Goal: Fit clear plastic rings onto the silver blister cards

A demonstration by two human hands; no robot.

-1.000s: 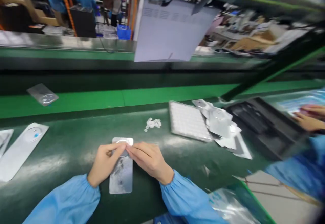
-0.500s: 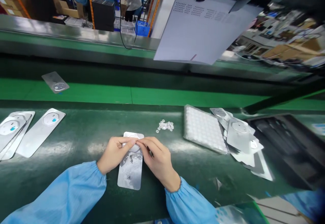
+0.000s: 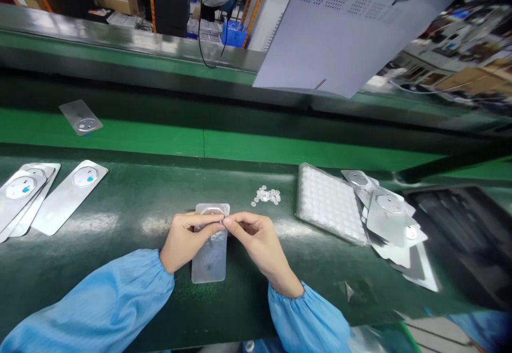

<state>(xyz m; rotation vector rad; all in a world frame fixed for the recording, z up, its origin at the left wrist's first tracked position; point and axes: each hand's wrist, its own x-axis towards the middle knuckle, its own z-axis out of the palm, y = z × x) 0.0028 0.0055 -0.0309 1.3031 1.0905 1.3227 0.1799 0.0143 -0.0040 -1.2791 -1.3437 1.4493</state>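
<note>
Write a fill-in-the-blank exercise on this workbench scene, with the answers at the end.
The left hand and right hand meet over a clear rectangular sheet lying on a dark ____ work surface.
The left sleeve and right sleeve are light ____.
The small pile of clear discs lies to the ____ of the tray of white dots.
A single strip lies beside a ____ of similar strips.

Missing words: green; blue; left; stack.
</note>
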